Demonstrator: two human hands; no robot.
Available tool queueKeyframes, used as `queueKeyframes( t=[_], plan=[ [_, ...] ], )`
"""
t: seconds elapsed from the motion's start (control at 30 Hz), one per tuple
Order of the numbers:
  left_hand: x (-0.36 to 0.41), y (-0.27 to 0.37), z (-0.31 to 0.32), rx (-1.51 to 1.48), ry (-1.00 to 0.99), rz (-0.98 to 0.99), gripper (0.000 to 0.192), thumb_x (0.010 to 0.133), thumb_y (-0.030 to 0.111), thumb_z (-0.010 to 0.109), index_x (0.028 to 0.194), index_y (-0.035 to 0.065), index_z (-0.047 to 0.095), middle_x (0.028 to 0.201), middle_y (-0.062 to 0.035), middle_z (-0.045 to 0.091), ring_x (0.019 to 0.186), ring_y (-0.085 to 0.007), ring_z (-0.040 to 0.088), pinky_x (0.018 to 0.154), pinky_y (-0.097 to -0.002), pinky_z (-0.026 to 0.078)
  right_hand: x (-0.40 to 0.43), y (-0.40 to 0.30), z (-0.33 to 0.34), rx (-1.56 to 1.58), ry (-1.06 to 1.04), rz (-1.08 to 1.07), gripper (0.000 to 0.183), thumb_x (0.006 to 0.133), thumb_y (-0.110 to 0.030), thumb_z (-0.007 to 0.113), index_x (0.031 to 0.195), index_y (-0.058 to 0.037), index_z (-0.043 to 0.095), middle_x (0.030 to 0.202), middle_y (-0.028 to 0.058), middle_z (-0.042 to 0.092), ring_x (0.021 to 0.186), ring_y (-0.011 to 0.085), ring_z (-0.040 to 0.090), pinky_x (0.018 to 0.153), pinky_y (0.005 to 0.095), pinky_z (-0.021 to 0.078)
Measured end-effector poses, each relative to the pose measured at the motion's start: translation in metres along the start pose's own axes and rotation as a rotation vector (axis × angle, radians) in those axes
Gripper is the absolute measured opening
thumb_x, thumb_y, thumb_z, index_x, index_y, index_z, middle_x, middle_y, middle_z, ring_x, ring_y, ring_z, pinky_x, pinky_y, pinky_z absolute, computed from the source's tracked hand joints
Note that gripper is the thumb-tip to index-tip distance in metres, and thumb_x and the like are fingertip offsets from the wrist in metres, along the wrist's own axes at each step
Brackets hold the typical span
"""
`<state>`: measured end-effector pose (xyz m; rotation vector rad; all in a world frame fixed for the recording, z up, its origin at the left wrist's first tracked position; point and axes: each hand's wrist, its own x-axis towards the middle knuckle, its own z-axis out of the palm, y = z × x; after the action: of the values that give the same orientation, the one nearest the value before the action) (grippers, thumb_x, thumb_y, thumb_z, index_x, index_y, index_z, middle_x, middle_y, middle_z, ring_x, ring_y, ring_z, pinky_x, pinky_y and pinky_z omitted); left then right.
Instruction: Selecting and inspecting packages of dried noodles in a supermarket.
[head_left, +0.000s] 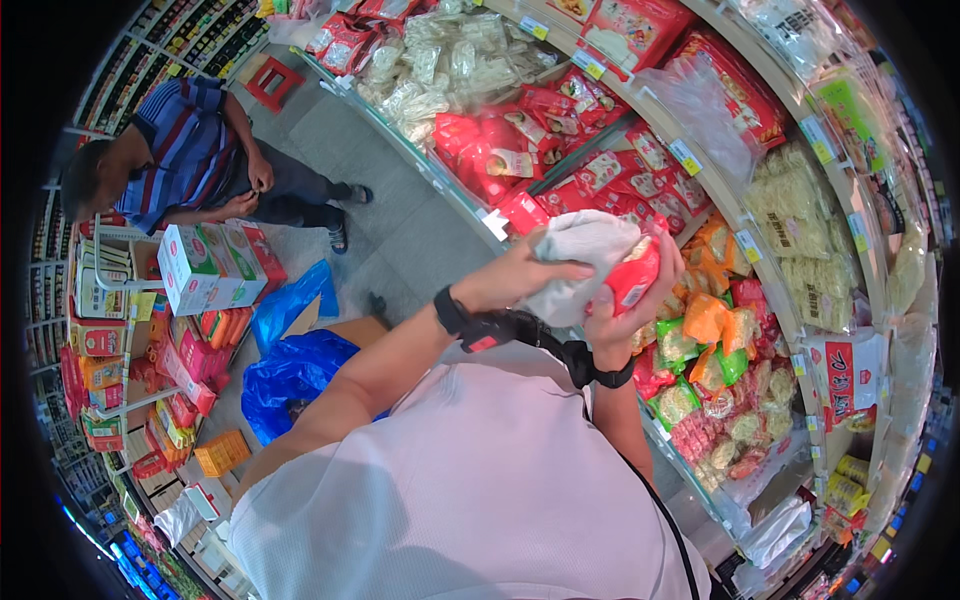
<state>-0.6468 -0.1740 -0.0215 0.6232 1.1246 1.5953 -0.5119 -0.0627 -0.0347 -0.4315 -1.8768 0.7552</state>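
Note:
In front of my chest, my left hand (504, 276) grips a pale grey-white cloth (585, 244), its thumb pressed over the folds. My right hand (628, 313) holds a red plastic food packet (634, 276) with a clear window and a printed code. The cloth lies against the packet's left side and hides part of it. Below both hands is a shop bin of red packets (615, 180). Beside my right hand lie orange and green bags of dried noodles (709, 322). Each wrist wears a black band.
Clear-wrapped noodle bundles (450, 56) fill the bin further up. Shelves with price tags (684, 156) curve along the right. A person (180, 150) in a striped shirt stands at left beside stacked cartons (214, 262). Blue plastic bags (300, 375) lie on the floor near a red stool (274, 82).

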Motion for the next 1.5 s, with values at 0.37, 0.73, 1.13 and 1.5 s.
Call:
queueKeyframes(
  t=[0.37, 0.73, 1.13, 1.5],
  plan=[
    [0.032, -0.021, 0.040, -0.199, 0.065, -0.156, 0.050, 0.094, 0.010, 0.072, 0.139, 0.0034, 0.054, 0.126, -0.0063, 0.067, 0.112, -0.0151, 0.066, 0.096, -0.0335, 0.055, 0.002, 0.019, -0.047, 0.078, 0.078, 0.012, 0.095, 0.088, -0.067, 0.065, 0.146, 0.0031, 0.039, 0.140, 0.0245, 0.044, 0.130, 0.0393, 0.047, 0.110, 0.0523, 0.0383],
    [0.038, -0.030, 0.042, -0.311, -0.056, -0.217, 0.048, 0.095, 0.006, 0.070, 0.140, 0.0036, 0.054, 0.130, -0.0078, 0.067, 0.116, -0.0183, 0.065, 0.100, -0.0353, 0.053, 0.019, 0.037, -0.052, -0.062, 0.150, -0.112, 0.087, 0.070, -0.028, 0.088, 0.138, -0.0037, 0.039, 0.138, 0.0177, 0.038, 0.125, 0.0370, 0.048, 0.108, 0.0522, 0.0464],
    [0.091, -0.016, 0.000, -0.245, -0.201, -0.274, 0.051, 0.094, 0.009, 0.071, 0.141, 0.0034, 0.053, 0.129, -0.0057, 0.065, 0.118, -0.0150, 0.063, 0.101, -0.0339, 0.051, 0.016, 0.033, -0.008, -0.280, 0.310, -0.027, 0.086, 0.074, -0.045, 0.086, 0.133, -0.0026, 0.039, 0.131, 0.0146, 0.039, 0.123, 0.0342, 0.049, 0.106, 0.0547, 0.0500],
    [0.128, -0.008, -0.028, -0.371, -0.353, -0.338, 0.054, 0.092, 0.010, 0.073, 0.142, 0.0046, 0.052, 0.131, -0.0057, 0.064, 0.119, -0.0160, 0.062, 0.102, -0.0330, 0.050, 0.023, 0.038, 0.018, -0.390, 0.410, 0.139, 0.084, 0.076, -0.040, 0.086, 0.133, -0.0035, 0.036, 0.131, 0.0144, 0.040, 0.126, 0.0391, 0.052, 0.111, 0.0568, 0.0471]
  ],
)
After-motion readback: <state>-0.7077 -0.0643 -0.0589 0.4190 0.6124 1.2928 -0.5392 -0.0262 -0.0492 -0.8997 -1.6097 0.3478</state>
